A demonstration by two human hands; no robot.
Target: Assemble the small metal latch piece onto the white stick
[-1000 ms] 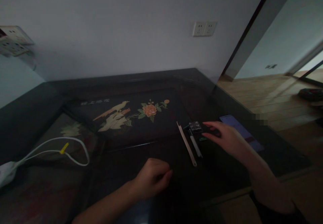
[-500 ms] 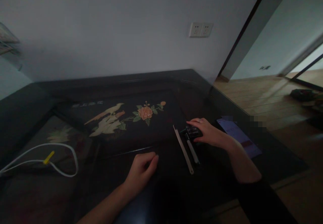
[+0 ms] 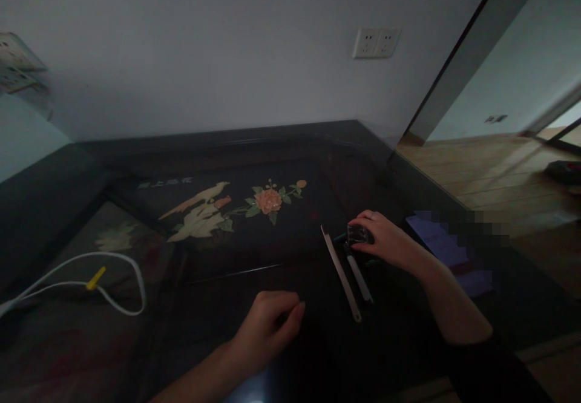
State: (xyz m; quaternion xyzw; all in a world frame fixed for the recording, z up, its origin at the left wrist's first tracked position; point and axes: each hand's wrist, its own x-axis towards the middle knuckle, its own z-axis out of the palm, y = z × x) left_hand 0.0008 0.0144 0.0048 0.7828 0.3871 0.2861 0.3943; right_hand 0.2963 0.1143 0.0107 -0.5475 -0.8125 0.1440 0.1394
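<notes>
Surface (image 3: 136, 342): one dark glossy top, inlaid with one bird-and-flower picture (image 3: 236, 206).
Cable (image 3: 104, 282): one white loop with a yellow tie, lying at the left.
Phone (image 3: 449, 252): one, lit, just right of the right hand.
Right hand (image 3: 390, 242): its grip is closed over one small dark object (image 3: 356, 233), which is not yet lifted off the surface.
Left hand (image 3: 272, 327): loosely curled, nothing seen held.
Metal strips (image 3: 340, 264): two, side by side, untouched, just left of the object.
</notes>
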